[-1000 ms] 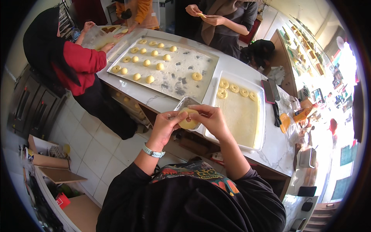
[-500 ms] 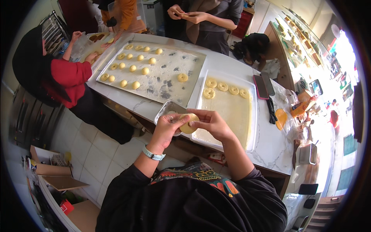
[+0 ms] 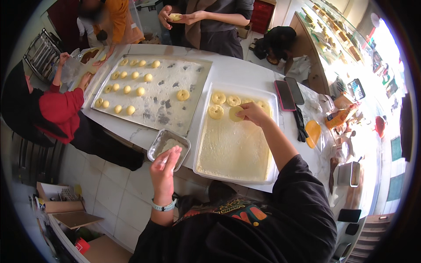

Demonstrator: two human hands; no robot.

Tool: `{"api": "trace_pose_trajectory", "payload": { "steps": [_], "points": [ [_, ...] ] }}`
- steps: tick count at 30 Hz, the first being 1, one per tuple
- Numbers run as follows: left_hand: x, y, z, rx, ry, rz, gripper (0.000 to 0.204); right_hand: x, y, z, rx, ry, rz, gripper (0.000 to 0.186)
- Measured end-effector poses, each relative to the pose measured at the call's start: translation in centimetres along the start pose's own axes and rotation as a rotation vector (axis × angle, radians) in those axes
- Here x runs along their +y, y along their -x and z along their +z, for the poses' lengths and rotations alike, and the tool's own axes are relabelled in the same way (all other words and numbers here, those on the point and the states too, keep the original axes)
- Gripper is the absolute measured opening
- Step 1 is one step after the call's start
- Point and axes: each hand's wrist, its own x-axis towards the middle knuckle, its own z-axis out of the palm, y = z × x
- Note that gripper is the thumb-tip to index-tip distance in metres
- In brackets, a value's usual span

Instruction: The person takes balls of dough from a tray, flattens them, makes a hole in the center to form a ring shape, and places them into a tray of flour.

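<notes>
A left hand (image 3: 162, 168), its wrist circled by a pale blue watch (image 3: 163, 205), is raised at the near edge of the bench (image 3: 252, 72), fingers extended and close together; nothing is seen to be gripped in it. By its fingertips, part of a small metal pan (image 3: 158, 143) of white powder (image 3: 172, 143) is hidden. To the right, a flat dough piece (image 3: 235, 114) is pinched between the thumb and fingers of the right hand (image 3: 253, 113) and held at the far end of a white plastic tray (image 3: 232, 153); whether the tray is touched by it cannot be told. Dough rings (image 3: 218, 97) are lined up along the tray's far edge, the row partly blocked by the hand, and one more is set in front near the left edge. Toward the bench's right edge, an orange scraper (image 3: 312, 133), a black glove-like item (image 3: 300, 124) and two phones (image 3: 285, 95) are laid beside the tray. On a floured metal sheet (image 3: 151, 94) to the left, the left half is filled with dough balls (image 3: 140, 91) and rings. At the bench's left edge, a red-sleeved co-worker (image 3: 61, 107) is seen; at the far edge, another dough piece (image 3: 175, 17) is held by a person in dark clothes (image 3: 219, 35).
</notes>
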Motion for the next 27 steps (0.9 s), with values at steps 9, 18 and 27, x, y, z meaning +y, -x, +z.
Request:
{"api": "trace_pose_trajectory", "payload": {
  "steps": [9, 18, 27],
  "points": [
    [0.8, 1.9, -3.0, 0.288, -0.029, 0.031, 0.027, -1.8, -1.7, 1.1, 0.006, 0.731, -0.185, 0.037],
    [2.1, 2.3, -3.4, 0.307, -0.043, 0.092, 0.028, 0.0, -1.0, -1.2, 0.237, 0.827, -0.299, 0.028],
    [2.9, 2.8, -4.1, 0.350, -0.018, 0.157, 0.030, 0.3, -1.1, -1.2, 0.211, 0.834, -0.314, 0.027]
  ]
}}
